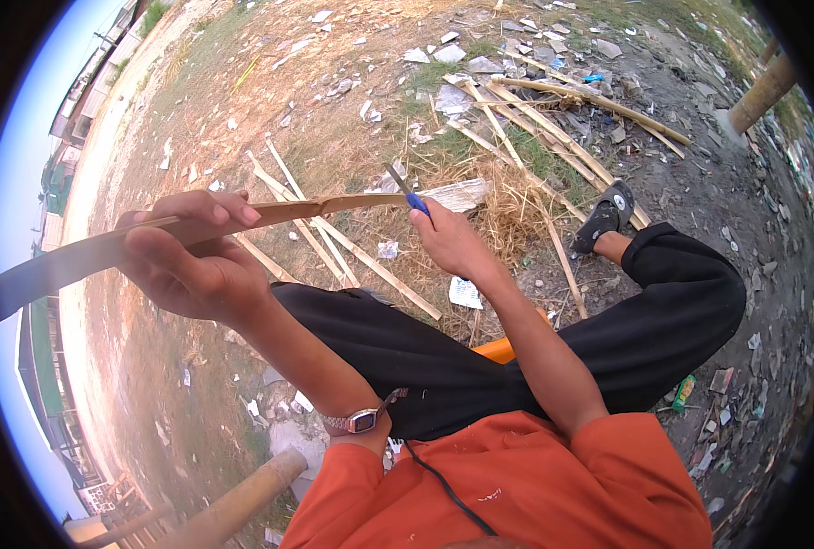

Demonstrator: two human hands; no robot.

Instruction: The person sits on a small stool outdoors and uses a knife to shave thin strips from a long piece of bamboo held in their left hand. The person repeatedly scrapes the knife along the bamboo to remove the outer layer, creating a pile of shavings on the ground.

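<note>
My left hand (204, 270) grips a long, split bamboo strip (288, 211), thumb below and fingers over its top. The strip bends in a shallow arc from the far left rim to my right hand (460, 242). My right fingers are wrapped round the blue handle of a knife (416, 203). Its narrow dark blade points up and to the left, right by the strip's far end. Whether the edge is cutting into the bamboo cannot be told here.
Loose bamboo strips (370, 267) lie ahead of my legs, and more bamboo pieces (562, 137) are heaped farther right near straw (517, 215). A bamboo pole (242, 499) is at lower left, a post (764, 96) at upper right. Under me shows an orange seat (495, 350). Litter covers the ground.
</note>
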